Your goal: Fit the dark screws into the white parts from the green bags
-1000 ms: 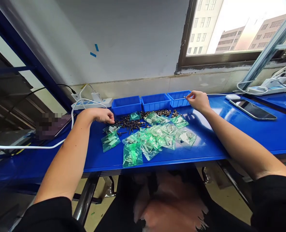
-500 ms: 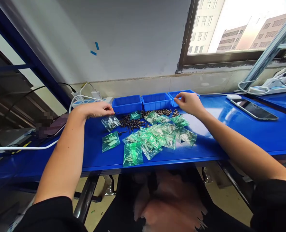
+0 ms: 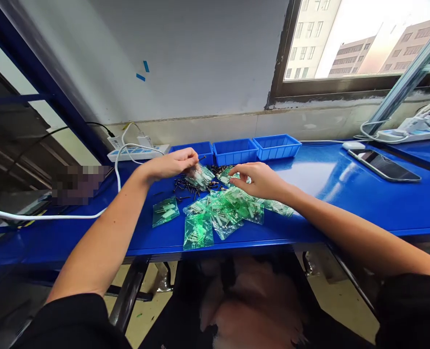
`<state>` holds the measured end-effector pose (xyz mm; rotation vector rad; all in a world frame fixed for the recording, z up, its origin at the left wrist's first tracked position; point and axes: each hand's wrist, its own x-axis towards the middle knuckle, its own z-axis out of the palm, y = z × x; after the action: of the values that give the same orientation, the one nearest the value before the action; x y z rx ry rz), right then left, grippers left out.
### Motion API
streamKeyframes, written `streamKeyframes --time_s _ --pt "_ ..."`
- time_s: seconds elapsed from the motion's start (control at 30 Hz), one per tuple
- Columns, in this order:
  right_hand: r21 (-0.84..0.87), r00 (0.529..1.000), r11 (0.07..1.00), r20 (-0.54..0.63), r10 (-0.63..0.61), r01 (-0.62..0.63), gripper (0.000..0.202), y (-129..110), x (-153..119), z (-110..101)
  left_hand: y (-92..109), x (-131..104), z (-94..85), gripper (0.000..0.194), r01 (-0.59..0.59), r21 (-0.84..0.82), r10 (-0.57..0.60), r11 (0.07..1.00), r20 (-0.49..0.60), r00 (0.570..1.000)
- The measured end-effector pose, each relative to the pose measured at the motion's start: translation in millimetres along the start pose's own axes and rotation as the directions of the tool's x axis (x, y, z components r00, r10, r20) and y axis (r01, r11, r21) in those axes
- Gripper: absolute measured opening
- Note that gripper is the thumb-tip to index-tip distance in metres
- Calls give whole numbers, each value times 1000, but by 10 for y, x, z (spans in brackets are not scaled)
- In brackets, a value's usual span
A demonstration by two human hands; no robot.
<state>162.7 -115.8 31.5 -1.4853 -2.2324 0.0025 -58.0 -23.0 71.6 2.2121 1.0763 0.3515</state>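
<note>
My left hand point(image 3: 176, 164) is closed in a pinch on a small clear plastic bag point(image 3: 199, 178), which hangs below the fingertips above dark screws point(image 3: 188, 188). A thin dark screw point(image 3: 202, 157) shows at those fingertips. To the right, my right hand point(image 3: 254, 179) hovers over the green-tinted bags point(image 3: 224, 213), its thumb and fingers curved and apart, with nothing visible between them. White and metal pieces show inside these heaped bags. One more green bag point(image 3: 165, 211) lies apart on the left.
Three blue bins point(image 3: 236, 153) stand in a row along the wall behind the screws. A phone point(image 3: 384, 165) lies on the right of the blue table point(image 3: 331, 203). Power strips with white cables point(image 3: 138, 153) sit at the back left and back right.
My left hand has moved right with the clear bag. My right hand has come left and down from the right bin to the heaped bags, and its fingers have parted.
</note>
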Motion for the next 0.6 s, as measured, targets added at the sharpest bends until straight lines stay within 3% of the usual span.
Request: streamKeyframes --time_s 0.23,0.33,0.43,0.6 --pt "61 998 997 -56 -36 39 36 -16 -14 79 131 49 348 17 -116 -201 137 973 95 986" --pt "83 992 995 -118 -43 53 35 -48 -19 108 145 39 386 19 -137 -260 161 956 75 984" --pt "161 991 985 -125 -43 63 21 -73 -7 119 191 4 399 22 -158 -292 182 943 56 982" --pt "250 995 966 -93 -41 63 16 -99 14 109 213 10 399 24 -191 -182 202 964 41 979"
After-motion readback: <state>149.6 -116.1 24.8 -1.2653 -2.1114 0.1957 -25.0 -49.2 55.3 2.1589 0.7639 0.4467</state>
